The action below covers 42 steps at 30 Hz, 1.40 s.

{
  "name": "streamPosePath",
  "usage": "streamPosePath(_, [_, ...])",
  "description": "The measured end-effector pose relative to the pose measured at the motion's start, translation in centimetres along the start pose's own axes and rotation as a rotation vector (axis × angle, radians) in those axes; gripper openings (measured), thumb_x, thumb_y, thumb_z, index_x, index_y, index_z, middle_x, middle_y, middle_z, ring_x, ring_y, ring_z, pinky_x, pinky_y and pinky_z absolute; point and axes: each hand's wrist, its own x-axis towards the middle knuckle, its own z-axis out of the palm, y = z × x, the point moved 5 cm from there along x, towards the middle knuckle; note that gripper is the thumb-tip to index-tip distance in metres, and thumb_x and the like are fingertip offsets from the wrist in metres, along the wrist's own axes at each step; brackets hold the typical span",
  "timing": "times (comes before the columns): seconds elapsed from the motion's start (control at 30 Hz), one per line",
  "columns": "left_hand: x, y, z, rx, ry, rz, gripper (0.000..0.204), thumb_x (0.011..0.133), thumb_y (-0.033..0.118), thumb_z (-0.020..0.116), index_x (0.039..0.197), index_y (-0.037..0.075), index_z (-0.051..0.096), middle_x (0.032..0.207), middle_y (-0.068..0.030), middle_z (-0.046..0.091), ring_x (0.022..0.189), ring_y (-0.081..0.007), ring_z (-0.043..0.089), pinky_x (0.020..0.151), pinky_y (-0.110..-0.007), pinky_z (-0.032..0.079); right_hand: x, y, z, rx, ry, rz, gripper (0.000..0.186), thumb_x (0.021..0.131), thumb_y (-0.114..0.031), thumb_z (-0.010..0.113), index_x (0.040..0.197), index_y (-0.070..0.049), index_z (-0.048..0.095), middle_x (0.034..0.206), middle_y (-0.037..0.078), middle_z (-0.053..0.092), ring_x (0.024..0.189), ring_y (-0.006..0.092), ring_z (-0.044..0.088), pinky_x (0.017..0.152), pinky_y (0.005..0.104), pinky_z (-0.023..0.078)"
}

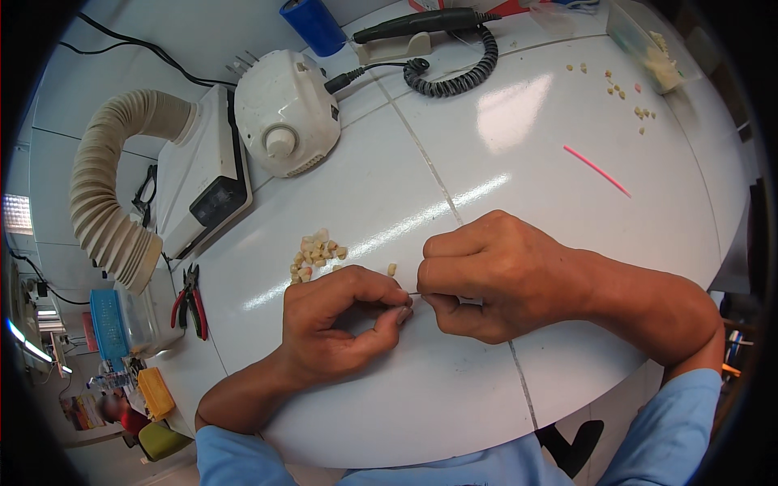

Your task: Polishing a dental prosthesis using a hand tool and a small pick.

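Over the white table, my left hand [344,320] and my right hand [502,279] almost meet at their fingertips. Thumb and index finger of the left hand are pinched together on something small that they hide. The right hand is curled closed round a thin wire-like piece [416,293], whose short visible end reaches toward the left fingertips. Just beyond the hands lies a single small ivory-coloured, tooth-like piece [392,269]. A heap of similar pieces [318,249] sits past the left knuckles, partly covered by that hand.
At far left stand a white control unit [288,113] and a dust collector [207,174] with a ribbed hose [105,186]. Red-handled pliers [191,301] lie left. A handpiece [421,26] rests at the back. A pink stick [596,171], scattered pieces [616,87] and a clear container [640,49] are right.
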Motion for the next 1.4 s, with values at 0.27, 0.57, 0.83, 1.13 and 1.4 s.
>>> streamPosePath(0.27, [-0.11,-0.23,-0.06,-0.054,0.043,-0.009,0.02,0.084,-0.007,0.083,0.103,-0.003,0.076,0.1,-0.0124,0.08,0.088,-0.018,0.08,0.078,-0.028,0.065,0.14,-0.13,-0.69,0.031,0.022,0.044,0.012,0.08,0.004,0.075,0.084,-0.002,0.065,0.074,0.011,0.064,0.06,0.0331,0.066,0.056,0.0414,0.051])
streamPosePath(0.57, [-0.24,-0.22,-0.19,-0.071,0.037,-0.001,0.022,0.084,-0.008,0.083,0.104,-0.003,0.075,0.104,-0.0141,0.08,0.094,-0.0193,0.08,0.083,-0.03,0.065,0.07,-0.17,-0.36,0.007,0.015,-0.011,0.012,0.081,0.003,0.076,0.087,-0.001,0.066,0.074,0.011,0.064,0.06,0.0327,0.066,0.055,0.0417,0.051])
streamPosePath(0.83, [-0.06,-0.1,-0.27,-0.022,0.016,0.04,0.021,0.084,-0.006,0.084,0.103,-0.002,0.076,0.102,-0.0134,0.081,0.092,-0.0193,0.08,0.082,-0.029,0.065,0.02,-0.19,-0.32,-0.002,0.022,-0.01,0.012,0.081,0.003,0.076,0.086,-0.002,0.066,0.074,0.01,0.064,0.059,0.0316,0.066,0.054,0.0414,0.051])
streamPosePath(1.13, [-0.04,0.16,-0.23,0.043,0.004,0.053,0.021,0.084,-0.006,0.085,0.103,-0.002,0.078,0.1,-0.0137,0.081,0.09,-0.0203,0.08,0.079,-0.029,0.064,-0.14,0.02,0.07,0.006,0.028,-0.033,0.016,0.076,0.007,0.076,0.082,-0.005,0.067,0.072,0.005,0.056,0.059,0.0249,0.062,0.051,0.0387,0.047])
streamPosePath(1.4, [0.11,0.45,-0.26,0.054,0.006,0.051,0.022,0.083,-0.006,0.087,0.103,-0.001,0.08,0.1,-0.0141,0.081,0.09,-0.0209,0.08,0.079,-0.029,0.063,0.1,-0.06,0.01,0.021,-0.021,-0.008,0.016,0.079,0.003,0.076,0.078,-0.003,0.061,0.073,0.01,0.061,0.06,0.0322,0.065,0.056,0.0419,0.051])
